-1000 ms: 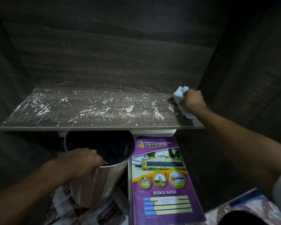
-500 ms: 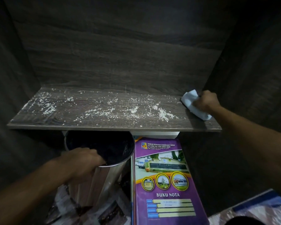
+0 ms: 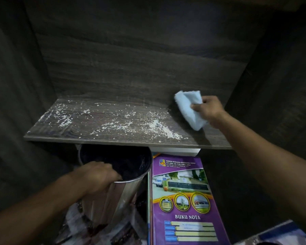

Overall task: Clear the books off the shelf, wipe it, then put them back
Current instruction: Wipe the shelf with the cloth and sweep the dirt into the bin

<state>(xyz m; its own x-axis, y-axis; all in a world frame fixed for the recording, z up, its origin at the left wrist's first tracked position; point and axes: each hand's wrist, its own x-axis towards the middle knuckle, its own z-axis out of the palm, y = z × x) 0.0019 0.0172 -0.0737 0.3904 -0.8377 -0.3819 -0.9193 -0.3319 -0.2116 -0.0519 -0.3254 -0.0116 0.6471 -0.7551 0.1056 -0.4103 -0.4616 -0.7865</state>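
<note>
Wiping dark wood-grain shelf (image 3: pixel 210 138): right hand (image 3: pixel 209 108) grips folded pale-blue cloth (image 3: pixel 189 108), pressed down near back right corner. Left hand (image 3: pixel 97 175) clamps rim of shiny steel cylindrical bin (image 3: pixel 117 197), mouth under shelf's front edge. White crumbs (image 3: pixel 157 125) cover middle and left end. Best: overlapping strokes, back to front, dragging crumbs over front edge into bin; shift bin along with cloth. Purple "BUKU NOTA" book (image 3: pixel 182 191) lies below shelf, beside bin.

The purple BUKU NOTA book (image 3: pixel 184 200) is cut off below, its small print unreadable; the left hand (image 3: pixel 97 175) hides its fingertips inside the shiny steel bin (image 3: pixel 113 200).
</note>
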